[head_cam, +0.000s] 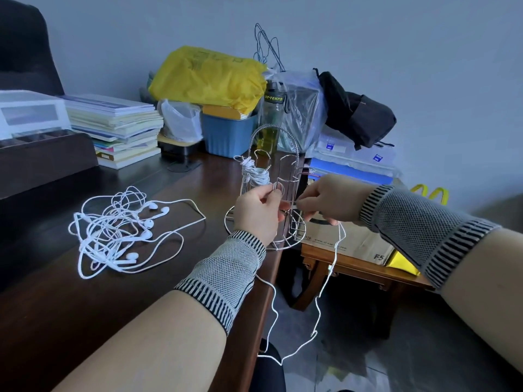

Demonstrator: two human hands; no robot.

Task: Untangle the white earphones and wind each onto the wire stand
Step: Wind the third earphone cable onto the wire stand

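The wire stand (268, 190) sits at the right edge of the dark wooden desk (56, 321), probably so that loose cord can hang clear over the side while it is wound. The left hand (259, 213) has its fingers curled round one of the stand's near prongs, which looks like a way to steady the light frame. The right hand (325, 200) pinches a white earphone cord (335, 256) close to that same prong; my guess is that the end is being anchored before winding begins. From the right hand the cord drops off the desk, loops down toward the floor and climbs back toward the left wrist, so nearly all of it is still loose.

On a far-left prong one wound bundle (253, 174) of white cord is already in place, so I count one set done and one in hand. The rest lie in a tangled heap of earphones (119, 233) on the desk, well to the left of the stand. About six earbuds show in it, which suggests three sets, though the knot is too dense to be sure.

Both forearms wear one patterned knit wrist sleeve (226, 275) each, two in all.
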